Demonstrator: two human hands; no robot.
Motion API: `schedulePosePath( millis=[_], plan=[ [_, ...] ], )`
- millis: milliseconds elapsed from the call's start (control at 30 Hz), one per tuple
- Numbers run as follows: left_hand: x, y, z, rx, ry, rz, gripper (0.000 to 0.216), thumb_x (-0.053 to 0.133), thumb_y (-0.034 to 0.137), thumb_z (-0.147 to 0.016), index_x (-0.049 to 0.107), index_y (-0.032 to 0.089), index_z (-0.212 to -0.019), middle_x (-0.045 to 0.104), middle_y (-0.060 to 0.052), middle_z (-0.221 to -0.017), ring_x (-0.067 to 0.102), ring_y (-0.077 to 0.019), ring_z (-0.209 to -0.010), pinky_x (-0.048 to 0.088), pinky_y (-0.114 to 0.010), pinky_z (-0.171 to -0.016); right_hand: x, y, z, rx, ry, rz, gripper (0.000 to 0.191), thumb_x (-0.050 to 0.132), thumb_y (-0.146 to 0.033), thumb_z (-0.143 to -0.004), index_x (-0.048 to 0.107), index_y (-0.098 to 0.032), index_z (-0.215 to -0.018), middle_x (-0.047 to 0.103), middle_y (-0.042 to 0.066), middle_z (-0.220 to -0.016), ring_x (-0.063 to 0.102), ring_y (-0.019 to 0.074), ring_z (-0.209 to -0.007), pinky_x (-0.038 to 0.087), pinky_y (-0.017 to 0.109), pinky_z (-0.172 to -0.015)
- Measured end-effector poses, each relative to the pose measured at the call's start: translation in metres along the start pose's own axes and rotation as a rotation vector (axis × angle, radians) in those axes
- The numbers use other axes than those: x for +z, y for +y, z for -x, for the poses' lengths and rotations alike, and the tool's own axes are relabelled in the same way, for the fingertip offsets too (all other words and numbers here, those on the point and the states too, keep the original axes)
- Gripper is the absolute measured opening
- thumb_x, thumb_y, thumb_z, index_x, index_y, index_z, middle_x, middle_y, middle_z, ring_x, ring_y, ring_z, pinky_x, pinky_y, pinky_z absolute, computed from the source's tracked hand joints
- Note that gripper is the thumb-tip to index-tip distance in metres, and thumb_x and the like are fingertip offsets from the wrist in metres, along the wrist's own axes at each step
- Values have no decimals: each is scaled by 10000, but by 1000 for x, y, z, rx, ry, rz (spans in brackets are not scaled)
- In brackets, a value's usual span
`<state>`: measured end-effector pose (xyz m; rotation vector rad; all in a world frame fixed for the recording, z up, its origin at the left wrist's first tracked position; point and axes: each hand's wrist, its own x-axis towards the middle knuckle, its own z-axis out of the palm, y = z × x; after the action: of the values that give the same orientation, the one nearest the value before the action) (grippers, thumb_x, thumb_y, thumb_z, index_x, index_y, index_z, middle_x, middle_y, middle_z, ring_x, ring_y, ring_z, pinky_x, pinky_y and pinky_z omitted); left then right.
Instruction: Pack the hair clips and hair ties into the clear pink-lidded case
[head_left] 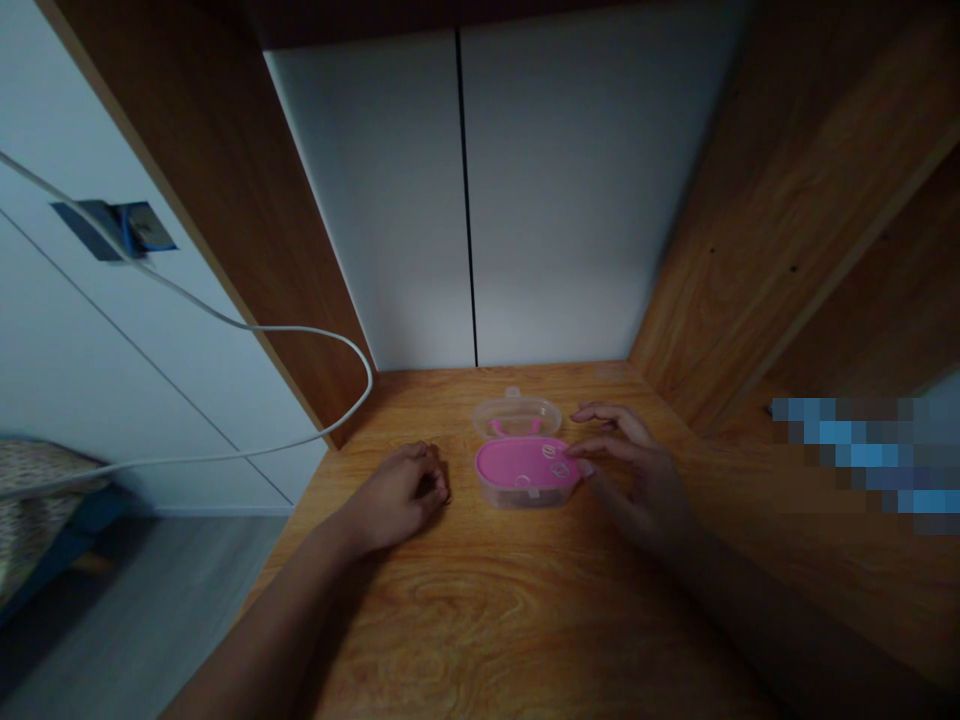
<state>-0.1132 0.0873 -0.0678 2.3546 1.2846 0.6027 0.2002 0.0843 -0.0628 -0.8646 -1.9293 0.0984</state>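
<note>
From here the pink-and-clear plastic case [525,470] sits at twelve o'clock on the wooden desk [450,620], my right hand [634,480] open, fingers [583,467] just touching its rim, left hand [401,495] curled shut, empty

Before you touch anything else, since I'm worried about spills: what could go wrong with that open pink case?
The right hand has its fingertips at the edge of the pink plastic case, so a careless push could slide it along the wooden desk. Its clear lid stands open, so a knock might tip the case or flip the lid. The small pale loops on the pink part, too small to identify, might shift or scatter.
</note>
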Motion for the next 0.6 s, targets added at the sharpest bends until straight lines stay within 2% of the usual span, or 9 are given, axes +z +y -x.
schedulePosePath(
  millis=[133, 367, 467, 600],
  plan=[
    [0, 1, 0, 0, 13, -33, 85, 594, 109, -789, 614, 180, -830, 639, -52, -889, 572, -207, -869, 451, -333, -809, 1, -1, 0, -1, 8, 6, 135, 593, -261, -889, 725, -236, -900, 609, 105, -1152, 583, 295, -1127, 502, 477, -896],
    [1, 4, 1, 52, -27, -61, 155, 507, 100, -851, 609, 185, -770, 625, -61, -844, 569, -207, -848, 447, -326, -802, 0, -4, 0, -25, 6, 5, 132, 600, -243, -880, 727, -246, -916, 610, 103, -1142, 572, 293, -1137, 503, 474, -905],
    [4, 4, 0, -18, 63, 15, 149, 449, 152, -917, 555, 190, -819, 617, -51, -834, 559, -193, -785, 445, -315, -738, 0, -6, 0, -49, 4, 0, 141, 599, -204, -866, 720, -250, -922, 594, 97, -1157, 559, 298, -1155, 492, 493, -922],
    [9, 9, -5, -102, 287, 238, 108, 471, 210, -942, 547, 189, -868, 607, -23, -808, 551, -167, -752, 433, -289, -705, 1, -11, -1, -108, 14, 19, 158, 608, -163, -829, 702, -251, -920, 589, 86, -1157, 558, 302, -1160, 479, 522, -957]
  ],
)
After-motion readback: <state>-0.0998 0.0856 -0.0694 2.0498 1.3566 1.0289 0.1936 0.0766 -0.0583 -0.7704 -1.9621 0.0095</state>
